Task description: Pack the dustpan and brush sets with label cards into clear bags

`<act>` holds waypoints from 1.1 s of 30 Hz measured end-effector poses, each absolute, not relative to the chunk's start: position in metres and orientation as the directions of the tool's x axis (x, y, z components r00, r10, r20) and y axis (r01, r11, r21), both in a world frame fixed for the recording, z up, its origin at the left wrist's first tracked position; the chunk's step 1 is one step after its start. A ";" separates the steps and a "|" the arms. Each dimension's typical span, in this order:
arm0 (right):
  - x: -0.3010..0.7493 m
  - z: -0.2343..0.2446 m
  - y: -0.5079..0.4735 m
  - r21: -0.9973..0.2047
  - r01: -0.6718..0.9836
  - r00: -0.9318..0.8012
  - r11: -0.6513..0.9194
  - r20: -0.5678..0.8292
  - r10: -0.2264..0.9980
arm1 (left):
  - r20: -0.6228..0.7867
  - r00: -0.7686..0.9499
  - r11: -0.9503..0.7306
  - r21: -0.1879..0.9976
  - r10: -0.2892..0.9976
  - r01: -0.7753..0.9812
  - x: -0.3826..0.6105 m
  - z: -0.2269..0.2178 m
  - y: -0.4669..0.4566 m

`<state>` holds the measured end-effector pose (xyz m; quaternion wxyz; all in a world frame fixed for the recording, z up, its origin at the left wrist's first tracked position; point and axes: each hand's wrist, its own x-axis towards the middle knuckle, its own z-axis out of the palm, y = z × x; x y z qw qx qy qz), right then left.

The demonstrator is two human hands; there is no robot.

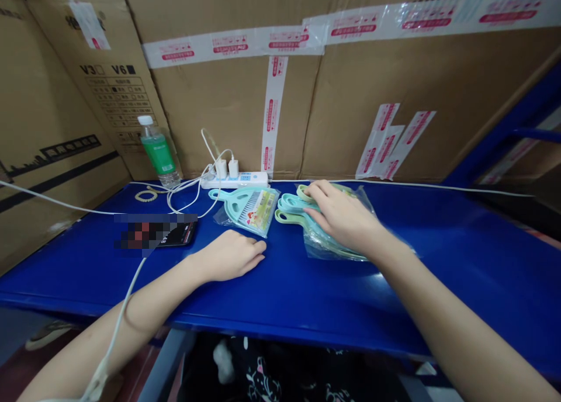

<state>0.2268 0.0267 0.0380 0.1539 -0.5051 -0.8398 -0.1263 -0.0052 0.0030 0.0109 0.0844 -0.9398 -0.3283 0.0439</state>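
Observation:
My right hand point(342, 215) lies palm down on a stack of teal and green plastic dustpans in clear bags point(319, 241), its fingers stretched over the handles point(287, 206). My left hand point(232, 256) rests flat on the blue table point(284, 291), fingers loosely together, holding nothing. Just beyond its fingertips lies a single bagged teal dustpan with a small brush and a colourful label point(245, 206).
A phone point(170, 232) on a white cable lies at the left. Behind it stand a green-labelled water bottle point(158, 153), a white power strip with chargers point(234, 177) and a small ring point(145, 196). Taped cardboard boxes point(350, 98) wall the back and left.

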 end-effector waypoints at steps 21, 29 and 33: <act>0.217 0.025 0.029 0.171 0.899 -0.438 0.403 0.357 0.825 | -0.059 0.767 -0.761 -0.196 0.639 0.619 -0.004 0.013 0.003; 0.227 0.026 0.027 0.125 0.896 -0.435 0.425 0.432 0.790 | -0.057 0.762 -0.755 -0.207 0.644 0.623 -0.004 0.012 0.002; 0.230 0.023 0.026 0.104 0.880 -0.452 0.463 0.483 0.750 | -0.079 0.758 -0.754 -0.211 0.648 0.623 -0.004 0.014 0.002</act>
